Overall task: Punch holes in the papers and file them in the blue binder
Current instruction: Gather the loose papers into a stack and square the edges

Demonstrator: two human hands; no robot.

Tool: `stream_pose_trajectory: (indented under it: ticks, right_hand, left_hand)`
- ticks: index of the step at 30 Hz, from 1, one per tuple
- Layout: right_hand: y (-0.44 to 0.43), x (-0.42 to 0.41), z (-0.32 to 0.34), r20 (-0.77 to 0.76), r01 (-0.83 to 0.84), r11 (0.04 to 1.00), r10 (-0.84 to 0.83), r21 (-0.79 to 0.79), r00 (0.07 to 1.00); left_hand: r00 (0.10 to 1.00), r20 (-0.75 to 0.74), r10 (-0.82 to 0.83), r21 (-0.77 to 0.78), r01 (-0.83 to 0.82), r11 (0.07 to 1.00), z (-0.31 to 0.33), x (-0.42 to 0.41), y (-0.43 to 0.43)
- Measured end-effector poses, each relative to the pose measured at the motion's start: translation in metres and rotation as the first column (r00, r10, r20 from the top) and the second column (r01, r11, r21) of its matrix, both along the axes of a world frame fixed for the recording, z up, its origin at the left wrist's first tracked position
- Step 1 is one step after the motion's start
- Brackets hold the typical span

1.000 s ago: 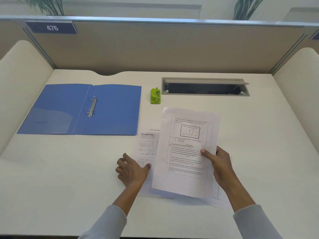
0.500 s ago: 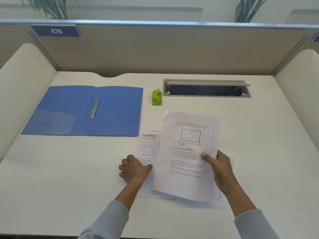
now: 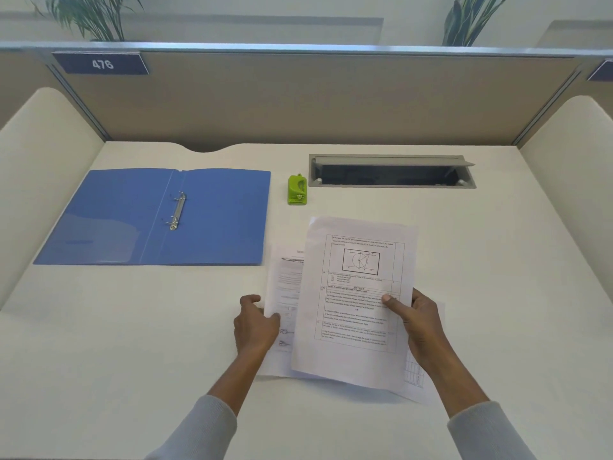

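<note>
The blue binder (image 3: 212, 217) lies flat and wide on the desk at the left, its metal rings (image 3: 177, 210) showing along the spine. A small green hole punch (image 3: 297, 190) stands just right of it. My right hand (image 3: 419, 322) pinches the right edge of a printed sheet (image 3: 355, 293) with a diagram, lifted slightly above the desk. Under it lie more papers (image 3: 283, 287). My left hand (image 3: 255, 325) grips the left edge of the sheet below, thumb on top. A third page with a grid (image 3: 414, 376) peeks out at the lower right.
A grey cable tray (image 3: 391, 171) with its lid raised sits in the desk behind the papers. Beige partition walls enclose the desk at the back and both sides, with a number plate (image 3: 101, 64) at the top left.
My left hand has slid right and closed its fingers on the edge of the lower sheet. The top sheet in my right hand has stayed almost in place.
</note>
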State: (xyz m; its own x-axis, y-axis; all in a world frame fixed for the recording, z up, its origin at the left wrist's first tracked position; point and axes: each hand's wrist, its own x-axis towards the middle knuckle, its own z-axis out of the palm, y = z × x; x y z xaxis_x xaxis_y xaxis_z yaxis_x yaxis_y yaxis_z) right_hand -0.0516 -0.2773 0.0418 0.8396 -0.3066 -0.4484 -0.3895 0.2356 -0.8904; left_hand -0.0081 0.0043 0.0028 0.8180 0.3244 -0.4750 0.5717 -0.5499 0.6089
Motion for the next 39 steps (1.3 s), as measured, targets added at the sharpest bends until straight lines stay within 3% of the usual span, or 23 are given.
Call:
stream_pose_trajectory:
  ticks: [9,14,21,26,29,34,39]
  right_hand:
    - [-0.01,0.007,0.026,0.069,-0.086,0.992,0.093,-0.096,0.993]
    - [-0.011,0.018,0.056,0.123,-0.2,0.96,0.226,-0.194,0.966]
    - [-0.003,0.037,0.096,0.257,-0.287,0.882,0.396,-0.374,0.881]
    - [0.007,0.052,0.112,0.318,-0.285,0.718,0.579,-0.635,0.75]
    - [0.016,0.058,0.115,0.292,-0.25,0.635,0.622,-0.731,0.727]
    - [0.023,0.057,0.106,0.277,-0.301,0.698,0.586,-0.65,0.761]
    - [0.017,0.05,0.097,0.282,-0.255,0.823,0.439,-0.508,0.853]
  left_hand:
    - [0.917,0.25,-0.311,-0.103,0.345,0.933,0.079,0.042,0.018]
    - [0.823,0.274,-0.497,-0.054,0.529,0.847,0.13,0.086,0.028]
    - [0.589,0.142,-0.796,0.112,0.789,0.604,0.197,0.134,0.016]
    - [0.421,0.016,-0.907,0.163,0.894,0.418,0.226,0.148,-0.012]
    - [0.325,-0.017,-0.945,0.22,0.924,0.314,0.237,0.149,-0.03]
    - [0.264,0.021,-0.964,0.234,0.936,0.261,0.244,0.146,-0.043]
    - [0.344,0.066,-0.936,0.238,0.906,0.35,0.252,0.148,-0.024]
